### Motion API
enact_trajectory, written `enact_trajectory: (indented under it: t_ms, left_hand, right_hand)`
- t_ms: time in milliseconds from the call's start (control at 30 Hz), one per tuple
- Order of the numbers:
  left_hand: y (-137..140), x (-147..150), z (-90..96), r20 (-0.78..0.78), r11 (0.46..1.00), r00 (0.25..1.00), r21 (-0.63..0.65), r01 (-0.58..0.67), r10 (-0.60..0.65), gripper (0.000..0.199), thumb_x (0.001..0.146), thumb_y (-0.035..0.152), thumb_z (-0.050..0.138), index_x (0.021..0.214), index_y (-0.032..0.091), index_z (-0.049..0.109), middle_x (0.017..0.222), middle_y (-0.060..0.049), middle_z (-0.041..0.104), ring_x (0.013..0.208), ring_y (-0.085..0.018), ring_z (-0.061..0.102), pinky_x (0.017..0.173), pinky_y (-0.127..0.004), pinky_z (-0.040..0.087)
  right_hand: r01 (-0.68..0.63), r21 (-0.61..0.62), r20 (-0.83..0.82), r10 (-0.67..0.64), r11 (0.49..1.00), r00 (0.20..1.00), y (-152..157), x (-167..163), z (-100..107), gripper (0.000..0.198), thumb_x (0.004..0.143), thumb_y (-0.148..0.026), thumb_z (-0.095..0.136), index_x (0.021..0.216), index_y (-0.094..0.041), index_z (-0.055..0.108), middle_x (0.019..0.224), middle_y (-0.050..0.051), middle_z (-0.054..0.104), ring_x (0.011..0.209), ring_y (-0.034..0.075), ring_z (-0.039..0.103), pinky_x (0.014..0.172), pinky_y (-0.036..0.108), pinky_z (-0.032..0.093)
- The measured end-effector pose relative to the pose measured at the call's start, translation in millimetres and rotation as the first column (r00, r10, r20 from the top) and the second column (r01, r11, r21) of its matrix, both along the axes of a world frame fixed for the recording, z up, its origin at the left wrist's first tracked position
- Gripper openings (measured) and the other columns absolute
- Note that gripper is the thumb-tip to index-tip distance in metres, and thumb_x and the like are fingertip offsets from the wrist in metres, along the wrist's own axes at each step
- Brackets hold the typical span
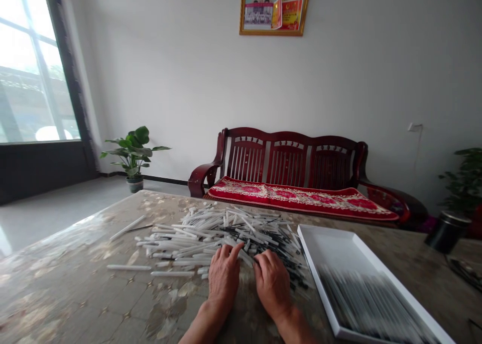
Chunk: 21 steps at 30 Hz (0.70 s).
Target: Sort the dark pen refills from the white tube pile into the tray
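A large pile of slim white pen barrels [176,246], mixed with thin dark rods [269,238] that look like refills, lies across the table. My left hand [225,271] is at the near edge of the pile, fingers curled and thumb against a white pen [246,257]. On that pen's other end, my right hand [273,281] is closed in a pinch. The pen slants between both hands; its ends are partly hidden by fingers. Beside my right hand, a white shallow box [327,304] holds a row of pens [371,301], blurred.
Two loose white barrels lie left of the pile, near the front. A patterned cover lies over the table [86,294]. Behind stands a dark red wooden bench [286,165]. A black canister [446,233] and cables [465,273] are at the right.
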<state>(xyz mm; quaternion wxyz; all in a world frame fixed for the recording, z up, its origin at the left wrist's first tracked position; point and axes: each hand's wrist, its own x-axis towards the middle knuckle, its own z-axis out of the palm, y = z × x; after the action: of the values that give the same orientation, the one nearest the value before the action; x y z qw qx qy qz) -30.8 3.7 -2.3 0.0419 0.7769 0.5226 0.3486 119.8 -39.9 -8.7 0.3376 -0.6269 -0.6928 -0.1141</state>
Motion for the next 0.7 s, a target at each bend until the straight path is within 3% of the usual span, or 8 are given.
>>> enact_trajectory:
  t_ms: [133, 267, 367, 467, 600, 700]
  left_hand:
    - [6, -7, 0.8, 0.097, 0.998, 0.995, 0.06, -0.005, -0.001, 0.022, 0.087, 0.022, 0.056, 0.1, 0.027, 0.073, 0.093, -0.005, 0.067, 0.092, -0.025, 0.06, 0.085, -0.037, 0.046]
    - [5, -5, 1.2, 0.396, 0.997, 0.916, 0.066, 0.046, -0.069, 0.019, 0.089, 0.032, 0.054, 0.094, 0.026, 0.072, 0.088, -0.005, 0.066, 0.087, -0.024, 0.062, 0.082, -0.034, 0.049]
    - [-1, 5, -0.6, 0.642, 0.991, 0.758, 0.017, 0.132, -0.112, 0.023, 0.088, 0.04, 0.055, 0.091, 0.024, 0.072, 0.088, -0.005, 0.066, 0.088, -0.023, 0.063, 0.082, -0.032, 0.05]
    - [-7, 18, -4.5, 0.825, 0.961, 0.563, -0.117, 0.251, -0.046, 0.034, 0.081, 0.052, 0.061, 0.09, 0.02, 0.071, 0.084, -0.004, 0.068, 0.079, -0.021, 0.063, 0.074, -0.031, 0.052]
    - [-9, 28, -10.0, 0.943, 0.854, 0.293, -0.28, 0.438, 0.159, 0.049, 0.067, 0.06, 0.072, 0.088, 0.017, 0.069, 0.072, -0.001, 0.068, 0.065, -0.017, 0.064, 0.062, -0.028, 0.054]
    - [-5, 29, -13.3, 0.945, 0.797, 0.157, -0.326, 0.509, 0.286, 0.051, 0.059, 0.058, 0.079, 0.086, 0.017, 0.067, 0.068, 0.0, 0.069, 0.063, -0.016, 0.068, 0.06, -0.027, 0.055]
  right_hand:
    - [-0.092, 0.011, -0.162, 0.093, 0.996, 0.982, -3, 10, 5, 0.019, 0.096, -0.023, 0.047, 0.102, -0.024, 0.065, 0.097, 0.003, 0.067, 0.092, 0.016, 0.064, 0.081, 0.023, 0.046]
    - [0.101, -0.159, -0.219, -0.135, 0.982, 0.966, -8, 33, 20, 0.014, 0.09, -0.02, 0.054, 0.089, -0.024, 0.067, 0.09, 0.001, 0.07, 0.086, 0.015, 0.068, 0.073, 0.021, 0.046]
    - [0.225, -0.339, -0.089, -0.269, 0.914, 0.959, -15, 48, 28, 0.008, 0.085, -0.021, 0.06, 0.081, -0.025, 0.066, 0.086, -0.001, 0.07, 0.082, 0.016, 0.068, 0.066, 0.023, 0.042]
    - [0.277, -0.433, 0.048, -0.285, 0.858, 0.957, -20, 52, 29, 0.002, 0.082, -0.023, 0.064, 0.083, -0.024, 0.066, 0.091, 0.0, 0.069, 0.085, 0.018, 0.068, 0.066, 0.024, 0.041]
    - [0.321, -0.448, 0.193, -0.26, 0.835, 0.946, -22, 45, 27, 0.008, 0.083, -0.018, 0.063, 0.088, -0.022, 0.068, 0.098, 0.005, 0.07, 0.091, 0.021, 0.069, 0.069, 0.027, 0.043]
    - [0.368, -0.422, 0.277, -0.269, 0.828, 0.922, -22, 38, 25, 0.016, 0.086, -0.013, 0.056, 0.093, -0.019, 0.069, 0.102, 0.009, 0.07, 0.09, 0.021, 0.07, 0.069, 0.028, 0.045]
